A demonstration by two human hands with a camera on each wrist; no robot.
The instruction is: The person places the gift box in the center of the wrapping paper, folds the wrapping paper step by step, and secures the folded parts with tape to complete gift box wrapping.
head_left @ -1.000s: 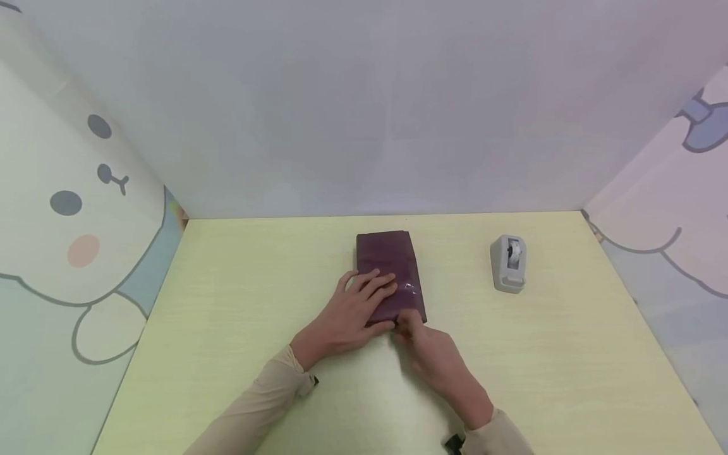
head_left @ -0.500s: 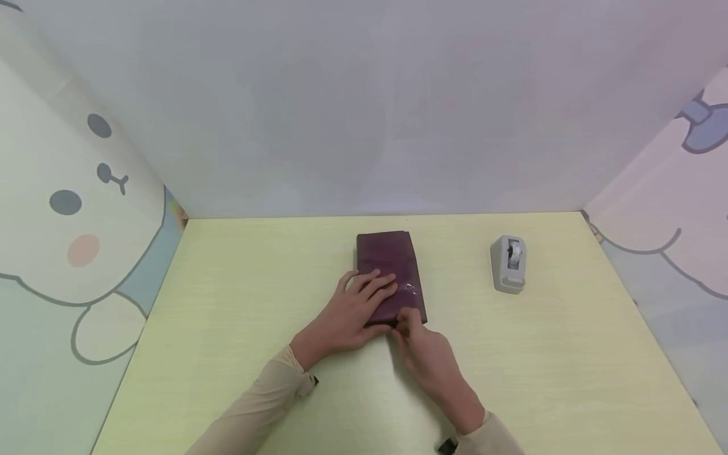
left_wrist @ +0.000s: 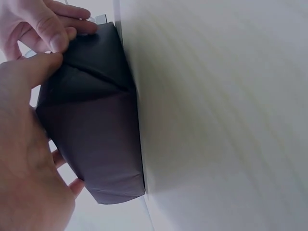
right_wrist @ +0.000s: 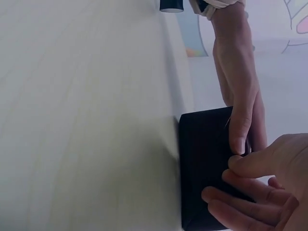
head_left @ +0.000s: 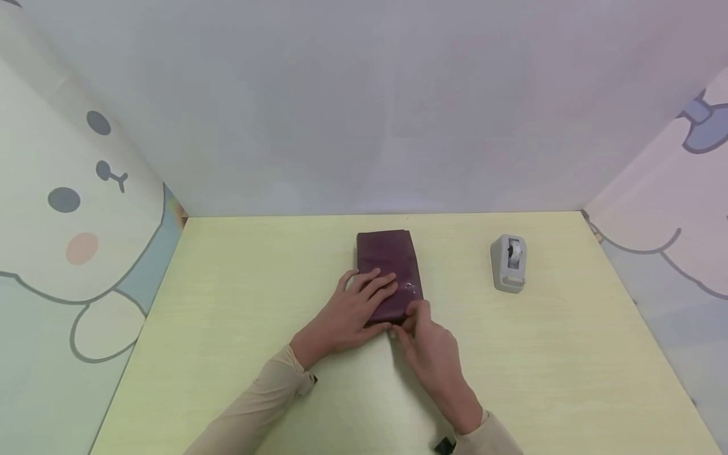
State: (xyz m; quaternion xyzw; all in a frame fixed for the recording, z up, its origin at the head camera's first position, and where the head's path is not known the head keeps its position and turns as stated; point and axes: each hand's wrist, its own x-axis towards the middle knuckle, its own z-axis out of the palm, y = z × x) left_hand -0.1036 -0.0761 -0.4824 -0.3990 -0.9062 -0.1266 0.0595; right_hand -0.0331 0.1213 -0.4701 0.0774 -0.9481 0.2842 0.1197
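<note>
A box-shaped package in dark purple wrapping paper (head_left: pixel 387 253) lies on the table, with creased folds on its near end. My left hand (head_left: pixel 344 316) rests on top of it with spread fingers. The left thumb (left_wrist: pixel 45 65) presses at the near end's upper edge. My right hand (head_left: pixel 435 357) is at the near right corner, its thumb and forefinger together on the folded paper beside the left thumb. In the right wrist view, other right fingers (right_wrist: pixel 231 202) lie against the dark end face. The paper under the fingertips is partly hidden.
A grey tape dispenser (head_left: pixel 508 264) with a roll of tape stands to the right of the package on the pale yellow table (head_left: pixel 569 354). A plain wall (head_left: pixel 387 114) rises behind, and cartoon-printed walls (head_left: pixel 82 249) flank both sides.
My right hand has shifted slightly, its fingers moving right and up along the package's near end. The left hand and the package have stayed almost still.
</note>
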